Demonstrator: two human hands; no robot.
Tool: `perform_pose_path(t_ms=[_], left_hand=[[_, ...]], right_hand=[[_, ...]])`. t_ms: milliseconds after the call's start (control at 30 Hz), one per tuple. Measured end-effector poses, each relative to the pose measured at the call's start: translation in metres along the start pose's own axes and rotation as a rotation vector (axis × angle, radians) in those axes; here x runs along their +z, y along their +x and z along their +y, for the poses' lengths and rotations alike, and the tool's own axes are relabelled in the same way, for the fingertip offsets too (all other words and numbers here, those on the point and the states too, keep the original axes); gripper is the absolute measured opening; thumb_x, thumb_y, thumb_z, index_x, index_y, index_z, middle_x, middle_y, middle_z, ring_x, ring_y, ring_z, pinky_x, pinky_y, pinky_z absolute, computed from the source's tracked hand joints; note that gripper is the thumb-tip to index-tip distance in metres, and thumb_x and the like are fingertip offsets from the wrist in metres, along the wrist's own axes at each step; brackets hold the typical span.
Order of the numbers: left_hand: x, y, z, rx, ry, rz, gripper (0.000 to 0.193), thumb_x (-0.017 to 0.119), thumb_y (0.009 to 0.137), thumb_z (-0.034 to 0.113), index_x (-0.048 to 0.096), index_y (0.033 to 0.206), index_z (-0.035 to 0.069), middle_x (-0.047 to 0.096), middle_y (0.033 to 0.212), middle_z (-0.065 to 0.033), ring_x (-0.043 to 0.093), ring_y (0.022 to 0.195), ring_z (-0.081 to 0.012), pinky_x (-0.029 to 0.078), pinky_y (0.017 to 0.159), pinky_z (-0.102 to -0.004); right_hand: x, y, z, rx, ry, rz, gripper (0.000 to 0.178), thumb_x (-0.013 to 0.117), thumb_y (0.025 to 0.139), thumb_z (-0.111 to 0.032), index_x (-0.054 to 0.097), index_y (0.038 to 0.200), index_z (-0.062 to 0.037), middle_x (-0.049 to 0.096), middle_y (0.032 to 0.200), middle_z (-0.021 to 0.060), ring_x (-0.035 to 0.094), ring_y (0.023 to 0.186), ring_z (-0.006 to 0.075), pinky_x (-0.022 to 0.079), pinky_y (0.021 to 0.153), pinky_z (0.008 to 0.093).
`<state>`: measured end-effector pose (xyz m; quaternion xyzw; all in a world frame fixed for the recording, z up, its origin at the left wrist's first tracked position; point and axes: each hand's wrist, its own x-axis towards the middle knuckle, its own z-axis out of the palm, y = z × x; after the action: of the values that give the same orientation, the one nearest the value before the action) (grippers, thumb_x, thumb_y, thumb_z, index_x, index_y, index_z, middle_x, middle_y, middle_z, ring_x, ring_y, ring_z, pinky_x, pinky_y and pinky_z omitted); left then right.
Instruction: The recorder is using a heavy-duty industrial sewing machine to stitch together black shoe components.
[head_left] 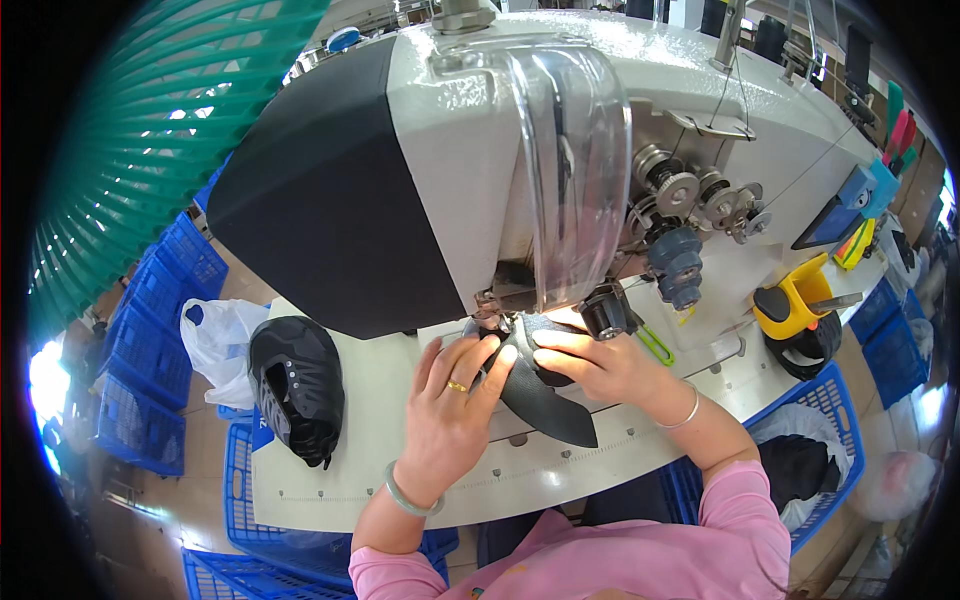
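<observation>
A dark grey-black piece of shoe upper (548,404) lies under the presser foot (495,312) of a large white and black sewing machine (450,110). My left hand (448,418) has its fingertips and thumb pressed on the piece just left of the needle area. On the other side, my right hand (600,368) pinches the piece's right part, thumb and fingers close to the foot. A pointed flap of the piece hangs toward me between the hands. The exact stitching spot is partly hidden by my fingers and the machine head.
A black laced shoe (296,390) stands on the left of the pale table (400,490). Green-handled snips (655,346) and a yellow holder (800,300) sit to the right. Blue baskets (835,420) flank the table. A green slatted guard (160,130) rises at the upper left.
</observation>
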<state>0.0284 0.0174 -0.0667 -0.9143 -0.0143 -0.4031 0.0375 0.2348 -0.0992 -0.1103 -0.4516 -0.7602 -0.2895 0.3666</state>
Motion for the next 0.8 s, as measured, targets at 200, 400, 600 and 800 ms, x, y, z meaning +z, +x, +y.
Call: perform_pose_path(t_ms=[200,400,600,800], left_hand=[[0.001,0.007,-0.004,-0.168,-0.317,0.049,0.036,0.064,0.067,-0.006,0.07,0.101,0.002,0.066,0.101,-0.011,0.063,0.086,-0.0306,0.052,0.074,-0.0368],[0.003,0.009,0.0,-0.247,-0.334,0.038,0.033,0.065,0.067,-0.007,0.071,0.098,0.002,0.067,0.096,-0.0109,0.064,0.085,-0.0296,0.053,0.073,-0.0357],[0.005,0.003,0.002,-0.028,-0.079,0.054,0.033,0.066,0.067,-0.003,0.07,0.099,0.002,0.067,0.102,-0.0085,0.065,0.09,-0.0275,0.056,0.077,-0.0349],[0.004,0.004,0.003,-0.007,-0.039,0.04,0.034,0.065,0.065,-0.004,0.07,0.098,0.003,0.067,0.101,-0.0073,0.065,0.093,-0.0267,0.057,0.078,-0.0347]], right_hand=[[-0.009,0.009,0.007,0.081,0.143,-0.048,0.044,0.068,0.061,-0.013,0.07,0.105,-0.01,0.06,0.096,0.0001,0.054,0.086,0.025,0.046,0.072,0.0359],[-0.007,0.011,0.002,0.124,0.272,-0.059,0.034,0.076,0.053,-0.011,0.074,0.088,-0.0139,0.063,0.103,-0.005,0.052,0.085,0.0219,0.044,0.074,0.0374],[-0.003,0.005,-0.001,0.199,0.291,0.002,0.04,0.076,0.054,-0.007,0.074,0.094,-0.0143,0.062,0.097,-0.0039,0.049,0.087,0.0226,0.042,0.077,0.0352],[0.001,0.005,-0.005,0.238,0.327,0.02,0.04,0.077,0.055,-0.007,0.073,0.094,-0.0141,0.061,0.092,-0.002,0.049,0.086,0.0231,0.042,0.073,0.036]])
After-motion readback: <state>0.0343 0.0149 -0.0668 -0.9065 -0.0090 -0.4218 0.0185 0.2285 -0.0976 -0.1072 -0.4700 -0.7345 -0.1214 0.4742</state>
